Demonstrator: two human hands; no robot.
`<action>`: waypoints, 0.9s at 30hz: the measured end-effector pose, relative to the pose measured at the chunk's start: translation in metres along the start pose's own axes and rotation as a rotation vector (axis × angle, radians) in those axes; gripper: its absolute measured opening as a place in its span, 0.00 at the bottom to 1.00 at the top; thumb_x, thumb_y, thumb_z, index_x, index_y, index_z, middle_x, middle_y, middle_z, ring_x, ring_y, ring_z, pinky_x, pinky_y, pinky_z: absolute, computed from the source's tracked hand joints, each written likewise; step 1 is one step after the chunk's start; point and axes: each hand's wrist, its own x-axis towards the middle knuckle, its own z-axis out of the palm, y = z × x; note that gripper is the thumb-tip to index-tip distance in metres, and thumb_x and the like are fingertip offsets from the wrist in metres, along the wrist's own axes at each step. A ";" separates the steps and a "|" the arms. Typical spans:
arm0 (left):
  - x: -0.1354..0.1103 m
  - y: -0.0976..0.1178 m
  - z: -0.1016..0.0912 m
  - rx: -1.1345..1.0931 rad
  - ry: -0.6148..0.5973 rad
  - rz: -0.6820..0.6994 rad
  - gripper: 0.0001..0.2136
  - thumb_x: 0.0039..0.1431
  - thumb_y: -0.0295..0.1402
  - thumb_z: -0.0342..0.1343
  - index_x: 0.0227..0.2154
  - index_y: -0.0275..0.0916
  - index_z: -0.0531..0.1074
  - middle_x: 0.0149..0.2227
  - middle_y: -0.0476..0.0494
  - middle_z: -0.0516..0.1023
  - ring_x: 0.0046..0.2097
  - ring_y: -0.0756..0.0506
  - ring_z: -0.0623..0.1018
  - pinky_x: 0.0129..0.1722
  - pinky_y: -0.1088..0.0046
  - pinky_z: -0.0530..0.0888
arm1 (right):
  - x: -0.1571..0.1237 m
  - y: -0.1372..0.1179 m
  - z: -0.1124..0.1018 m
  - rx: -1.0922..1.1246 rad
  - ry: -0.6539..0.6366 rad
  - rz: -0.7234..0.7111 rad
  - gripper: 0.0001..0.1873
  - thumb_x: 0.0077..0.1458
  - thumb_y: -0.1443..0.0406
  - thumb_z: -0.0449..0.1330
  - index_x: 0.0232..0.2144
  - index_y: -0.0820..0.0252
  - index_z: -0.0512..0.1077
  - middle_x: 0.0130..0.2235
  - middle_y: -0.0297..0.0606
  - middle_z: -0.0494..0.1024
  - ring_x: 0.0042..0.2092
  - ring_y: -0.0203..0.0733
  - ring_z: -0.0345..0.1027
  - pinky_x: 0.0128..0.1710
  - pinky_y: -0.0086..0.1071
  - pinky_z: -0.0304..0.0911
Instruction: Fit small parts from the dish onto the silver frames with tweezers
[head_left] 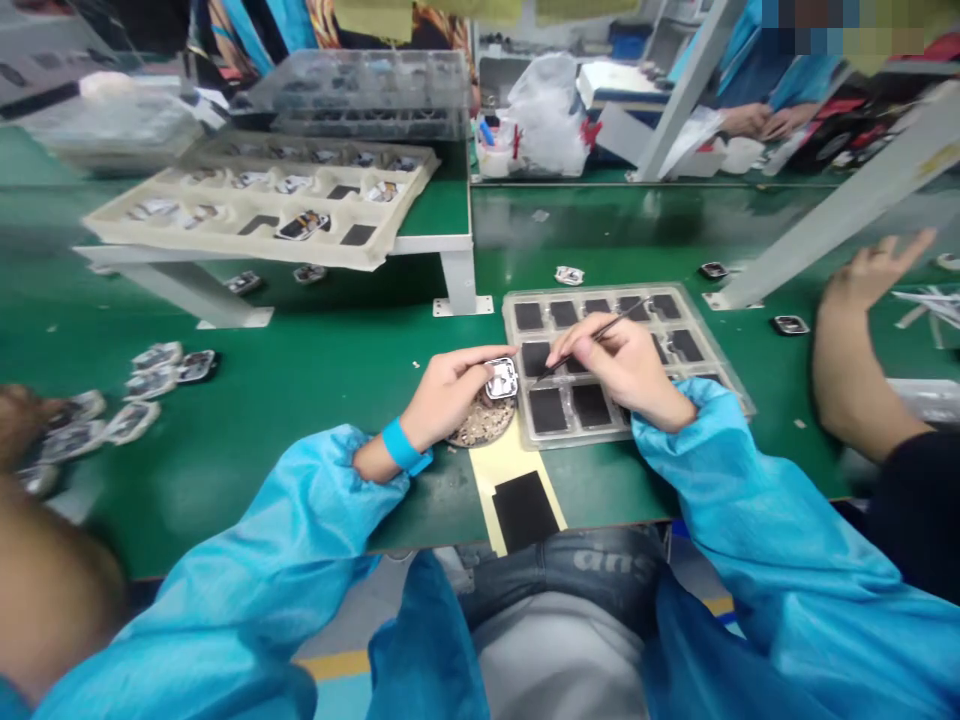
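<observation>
My left hand (452,395) pinches a small white-rimmed square device housing (502,379) between thumb and fingers. Beneath it sits a round dish (480,425) of speckled bits, partly hidden by the hand. In my right hand (611,362) are dark thin tweezers (551,371), their tips pointing down-left, close to the housing but apart from it. The right hand hovers over a clear compartment tray (529,437) with dark square pieces (591,405) in its pockets. A yellow sheet (486,478) with a black rectangular sheet (525,510) on it lies at the table's front edge.
A cream tray (360,250) of parts rests on a raised shelf at back left. Several housings (154,380) lie on the green table (300,375) at left. A co-worker's arm reaches in on each side. A slanted white post (825,205) stands at right.
</observation>
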 end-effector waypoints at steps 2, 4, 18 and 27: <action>0.002 -0.001 -0.001 -0.053 0.006 0.004 0.16 0.55 0.26 0.55 0.46 0.35 0.80 0.36 0.45 0.82 0.26 0.52 0.74 0.26 0.77 0.73 | 0.001 -0.011 -0.019 -0.014 0.210 -0.048 0.21 0.66 0.48 0.54 0.28 0.54 0.70 0.32 0.37 0.80 0.36 0.42 0.76 0.41 0.40 0.71; 0.004 -0.002 -0.002 -0.113 0.009 0.023 0.16 0.51 0.25 0.58 0.45 0.34 0.77 0.36 0.44 0.81 0.29 0.51 0.76 0.28 0.77 0.75 | -0.006 -0.025 -0.043 -0.101 0.446 -0.079 0.21 0.67 0.47 0.52 0.28 0.54 0.68 0.28 0.34 0.75 0.29 0.39 0.70 0.32 0.35 0.68; 0.021 -0.016 -0.018 -0.130 0.183 0.074 0.16 0.52 0.31 0.64 0.43 0.37 0.67 0.31 0.47 0.78 0.26 0.49 0.79 0.21 0.80 0.68 | -0.065 -0.056 -0.065 -0.843 -0.125 0.122 0.13 0.56 0.54 0.67 0.39 0.53 0.81 0.36 0.37 0.84 0.33 0.43 0.77 0.33 0.33 0.69; 0.027 -0.023 -0.022 -0.177 0.203 0.076 0.19 0.50 0.34 0.64 0.44 0.35 0.69 0.32 0.45 0.78 0.26 0.49 0.79 0.21 0.81 0.66 | -0.050 -0.177 -0.105 -0.629 0.602 -0.049 0.21 0.47 0.50 0.72 0.35 0.59 0.80 0.29 0.42 0.77 0.26 0.38 0.66 0.26 0.35 0.59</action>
